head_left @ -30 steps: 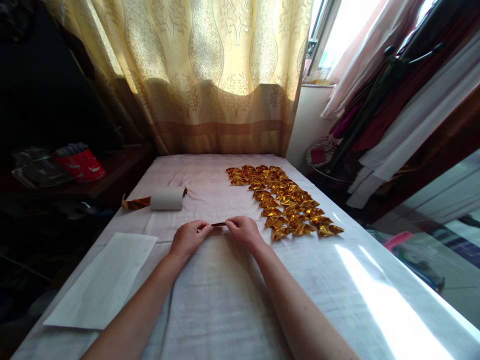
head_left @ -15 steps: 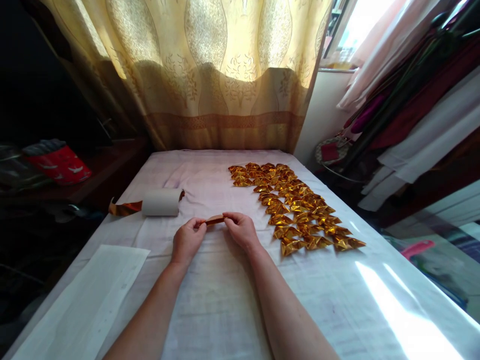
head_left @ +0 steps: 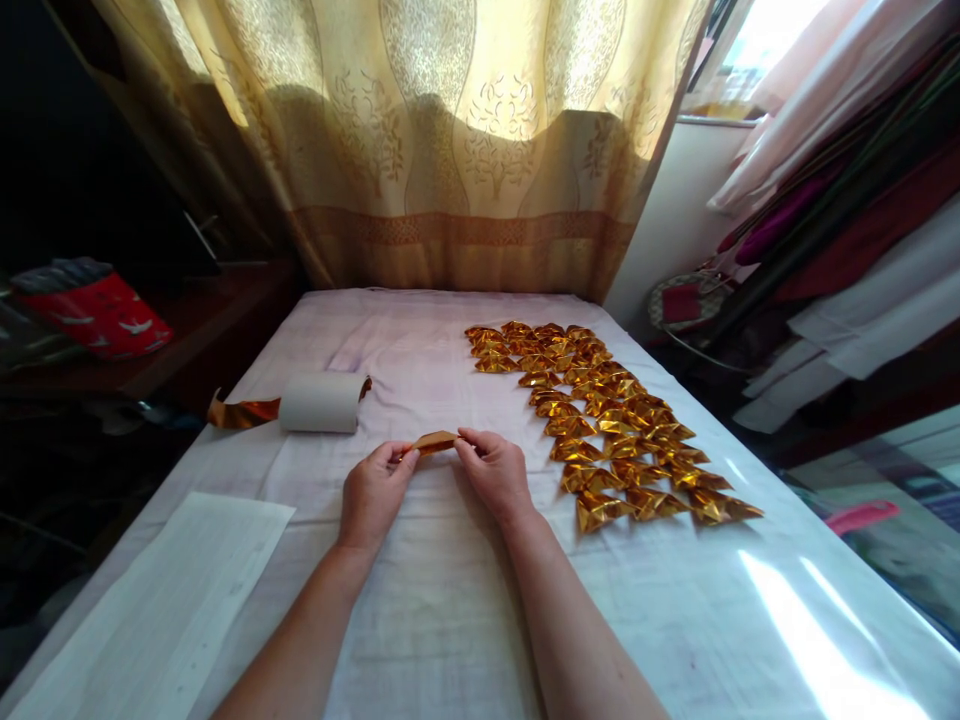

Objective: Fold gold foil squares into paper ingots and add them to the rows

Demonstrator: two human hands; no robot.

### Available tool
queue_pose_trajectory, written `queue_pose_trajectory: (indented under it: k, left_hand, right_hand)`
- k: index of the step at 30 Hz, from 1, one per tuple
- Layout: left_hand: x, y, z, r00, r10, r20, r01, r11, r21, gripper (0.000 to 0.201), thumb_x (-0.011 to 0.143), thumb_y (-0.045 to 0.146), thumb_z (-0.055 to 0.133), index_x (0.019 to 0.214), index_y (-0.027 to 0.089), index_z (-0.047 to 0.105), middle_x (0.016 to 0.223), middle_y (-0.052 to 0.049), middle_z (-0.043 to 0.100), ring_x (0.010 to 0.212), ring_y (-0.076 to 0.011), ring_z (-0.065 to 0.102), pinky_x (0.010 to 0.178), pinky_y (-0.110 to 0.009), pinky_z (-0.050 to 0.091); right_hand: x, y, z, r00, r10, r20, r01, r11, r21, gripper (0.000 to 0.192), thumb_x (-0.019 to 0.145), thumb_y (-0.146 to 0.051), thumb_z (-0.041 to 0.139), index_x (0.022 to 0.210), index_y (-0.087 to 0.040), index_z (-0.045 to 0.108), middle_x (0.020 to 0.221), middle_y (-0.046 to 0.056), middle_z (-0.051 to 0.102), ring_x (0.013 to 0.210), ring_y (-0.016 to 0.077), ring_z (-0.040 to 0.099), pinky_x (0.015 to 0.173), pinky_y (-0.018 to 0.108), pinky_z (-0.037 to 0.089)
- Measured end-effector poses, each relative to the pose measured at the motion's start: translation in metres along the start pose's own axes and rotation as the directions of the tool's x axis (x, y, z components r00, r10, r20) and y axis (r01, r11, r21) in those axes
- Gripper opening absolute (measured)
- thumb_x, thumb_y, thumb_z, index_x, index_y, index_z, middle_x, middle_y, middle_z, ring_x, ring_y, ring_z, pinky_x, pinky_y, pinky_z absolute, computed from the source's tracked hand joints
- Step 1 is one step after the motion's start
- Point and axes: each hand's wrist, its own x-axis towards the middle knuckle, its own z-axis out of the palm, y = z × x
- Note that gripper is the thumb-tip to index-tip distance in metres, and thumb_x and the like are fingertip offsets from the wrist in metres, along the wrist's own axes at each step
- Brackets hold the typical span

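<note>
2 sets of fingers pinch the ends of a small gold foil strip, the left hand closed on its left end and the right hand closed on its right end, holding it just above the white cloth-covered surface, near the middle.

Just to the right lie rows of folded gold foil pieces, the nearest near the right hand. To the left sits a white roll with a tail of gold foil trailing toward the left edge, and nearer the person a white sheet of paper lies along that same edge.

The foil looks thin and slick, so an uneven pull could probably tear or crease it, or let it slip from the pinch. A wide sweep of the right wrist could scatter the nearest folded pieces.

Open cloth lies in front of and under the forearms; the roll sits close to the left edge, and the curtain hangs at the far end.
</note>
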Motion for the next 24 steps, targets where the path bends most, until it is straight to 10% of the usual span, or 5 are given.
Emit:
queue_pose_trajectory:
  k: [24]
  left_hand:
    - [-0.0019,-0.0041,0.0021,0.999,-0.030,-0.014,0.029,0.998,-0.063,0.030,0.085,0.042,0.055,0.098,0.023,0.075,0.073,0.000,0.076,0.066,-0.0175,0.071,0.063,-0.024,0.051]
  right_hand:
    - [-0.0039,-0.0048,-0.0034,0.998,-0.047,0.051,0.050,0.997,-0.053,0.020,0.088,-0.027,0.059,0.092,-0.028,0.079,0.092,0.001,0.079,0.086,0.0188,0.073,0.080,0.028,0.054]
